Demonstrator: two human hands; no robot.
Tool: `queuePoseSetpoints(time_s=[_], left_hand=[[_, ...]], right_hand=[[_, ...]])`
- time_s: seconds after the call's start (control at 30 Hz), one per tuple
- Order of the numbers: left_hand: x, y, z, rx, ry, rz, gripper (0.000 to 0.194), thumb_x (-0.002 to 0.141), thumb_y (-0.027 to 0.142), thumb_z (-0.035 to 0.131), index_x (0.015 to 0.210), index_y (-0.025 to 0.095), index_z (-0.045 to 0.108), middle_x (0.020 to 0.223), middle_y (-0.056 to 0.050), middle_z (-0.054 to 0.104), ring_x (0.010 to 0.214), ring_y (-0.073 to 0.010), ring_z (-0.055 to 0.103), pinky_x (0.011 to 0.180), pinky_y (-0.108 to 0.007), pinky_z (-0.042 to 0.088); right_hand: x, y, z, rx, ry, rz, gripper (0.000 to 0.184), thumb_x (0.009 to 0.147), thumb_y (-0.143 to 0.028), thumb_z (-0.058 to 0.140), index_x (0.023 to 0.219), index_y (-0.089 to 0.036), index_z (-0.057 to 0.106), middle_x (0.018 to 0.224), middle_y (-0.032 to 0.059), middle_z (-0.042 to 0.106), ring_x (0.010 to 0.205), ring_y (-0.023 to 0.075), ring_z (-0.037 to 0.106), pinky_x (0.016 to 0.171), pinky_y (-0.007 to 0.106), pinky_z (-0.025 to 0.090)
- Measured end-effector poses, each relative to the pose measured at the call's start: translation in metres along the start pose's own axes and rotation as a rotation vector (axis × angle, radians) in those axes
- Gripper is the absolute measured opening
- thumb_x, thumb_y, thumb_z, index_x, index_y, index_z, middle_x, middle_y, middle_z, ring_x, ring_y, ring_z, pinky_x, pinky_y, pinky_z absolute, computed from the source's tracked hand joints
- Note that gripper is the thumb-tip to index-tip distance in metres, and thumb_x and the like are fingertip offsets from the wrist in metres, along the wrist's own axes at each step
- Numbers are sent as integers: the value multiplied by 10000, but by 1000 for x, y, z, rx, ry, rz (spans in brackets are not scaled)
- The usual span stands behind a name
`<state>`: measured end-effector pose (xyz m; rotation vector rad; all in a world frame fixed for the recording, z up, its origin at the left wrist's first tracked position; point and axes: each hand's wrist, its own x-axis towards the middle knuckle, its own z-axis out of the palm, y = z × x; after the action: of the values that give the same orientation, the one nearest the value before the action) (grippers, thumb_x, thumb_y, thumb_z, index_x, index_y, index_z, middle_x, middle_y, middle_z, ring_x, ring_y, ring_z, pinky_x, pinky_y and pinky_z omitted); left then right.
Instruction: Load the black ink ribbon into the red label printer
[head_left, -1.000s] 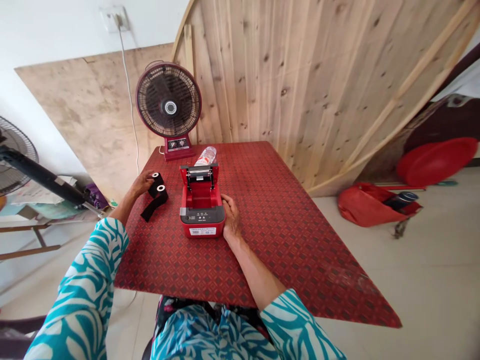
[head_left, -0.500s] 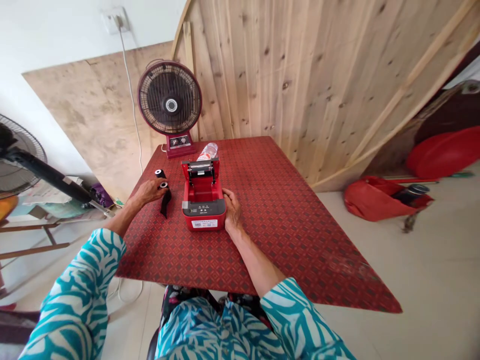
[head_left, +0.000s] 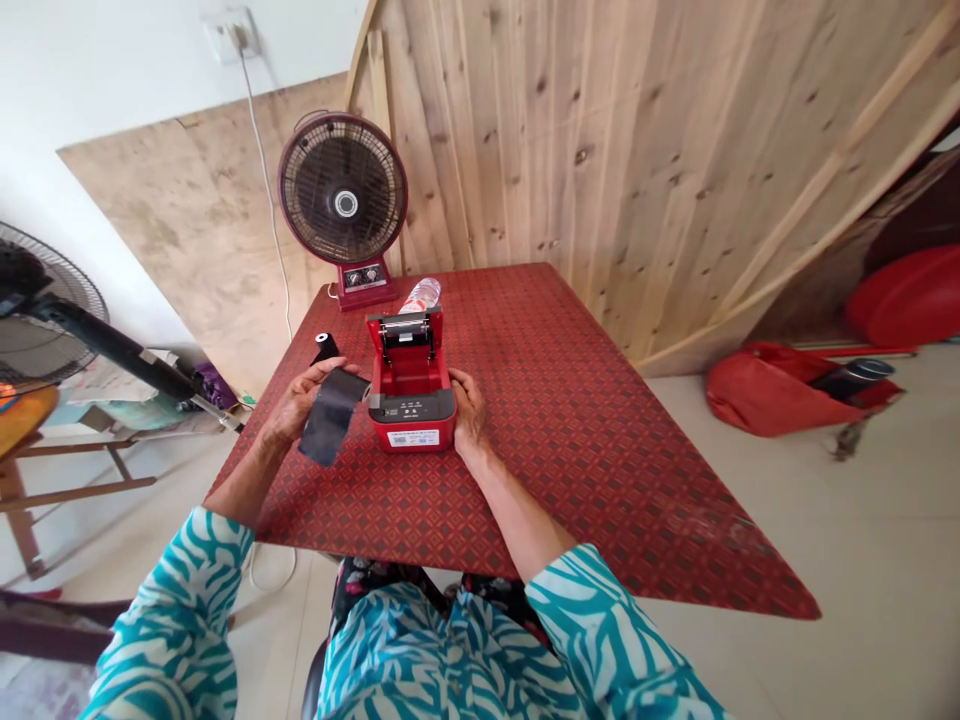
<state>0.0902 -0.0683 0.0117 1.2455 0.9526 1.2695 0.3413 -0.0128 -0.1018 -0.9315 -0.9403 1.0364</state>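
My left hand [head_left: 300,400] grips one black roll [head_left: 330,420] left of one open label printer [head_left: 414,405] on the table [head_left: 570,430], a second roll [head_left: 325,347] beyond. My right hand [head_left: 469,408] touches the printer's right side, grip unclear.

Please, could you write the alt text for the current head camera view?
A left hand holds a black roll with its end hanging loose, while the right hand touches a red printer with its lid open. They are at a red patterned table, with a second roll, bottle and fan beyond.

Bottle [head_left: 421,295] behind the open-lidded printer [head_left: 412,405], fan [head_left: 346,215] behind and to the left, all on the table [head_left: 585,440].
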Motion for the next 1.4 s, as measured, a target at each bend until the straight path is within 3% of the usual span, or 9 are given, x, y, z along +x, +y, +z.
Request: queuePoseSetpoints(time_s=[0.23,0.33,0.47,0.63,0.83,0.97,1.07,1.17,1.4], left_hand=[[-14,10,3,-96,-41,122,586,663,494,913,1137,190,748,984,-89,792,871,-236,769,763,-297,620],[-11,11,7,-171,9,147,519,688,491,895,1098,209,748,917,-48,777,770,-202,760,686,-286,624],[-5,10,16,-203,108,69,517,729,446,877,1161,212,716,828,-4,742,598,-122,694,522,-200,563],[3,11,27,-159,160,27,485,710,364,894,1118,170,719,950,-59,777,679,-135,717,607,-217,586],[19,20,50,20,-69,-79,505,768,418,814,1194,164,722,1095,-116,776,881,-225,742,709,-280,582],[40,14,68,341,-154,0,620,738,425,841,1274,161,676,1095,-102,772,908,-210,713,808,-306,545],[59,7,73,658,-164,113,533,674,371,884,1144,185,718,1002,-56,769,942,-224,698,874,-329,517],[75,1,73,907,-202,168,368,666,356,882,989,226,762,910,-28,764,889,-239,702,835,-323,511],[89,-4,75,932,-373,133,240,692,390,850,896,269,815,902,-29,798,895,-258,732,798,-288,529]], right_hand=[[1,2,-1,0,9,11,317,831,-435,571,1031,-254,737,1030,34,759,1059,239,643,924,406,514],[2,3,-1,-3,11,5,322,833,-439,568,1035,-253,736,1030,36,758,1060,241,644,920,410,518],[2,4,-1,2,10,8,320,826,-434,568,1028,-251,736,1024,36,758,1056,239,646,923,411,520],[3,3,-1,3,5,16,315,820,-432,571,1026,-258,736,1010,32,754,1064,241,643,932,415,522],[2,2,0,-7,1,12,325,820,-450,564,1017,-257,736,1049,38,746,1069,240,634,949,409,507],[2,0,2,-13,2,16,340,816,-466,560,1020,-258,735,1063,39,733,1074,242,628,988,421,484],[2,-2,3,-30,13,22,346,809,-475,550,1008,-258,732,1059,41,730,1069,244,627,1025,440,462],[2,-3,3,-45,14,14,342,805,-468,546,1003,-259,731,1066,43,736,1080,243,628,1050,449,448],[1,-5,3,-44,11,-20,325,806,-446,541,999,-261,724,1072,38,738,1093,234,633,1057,435,446]])
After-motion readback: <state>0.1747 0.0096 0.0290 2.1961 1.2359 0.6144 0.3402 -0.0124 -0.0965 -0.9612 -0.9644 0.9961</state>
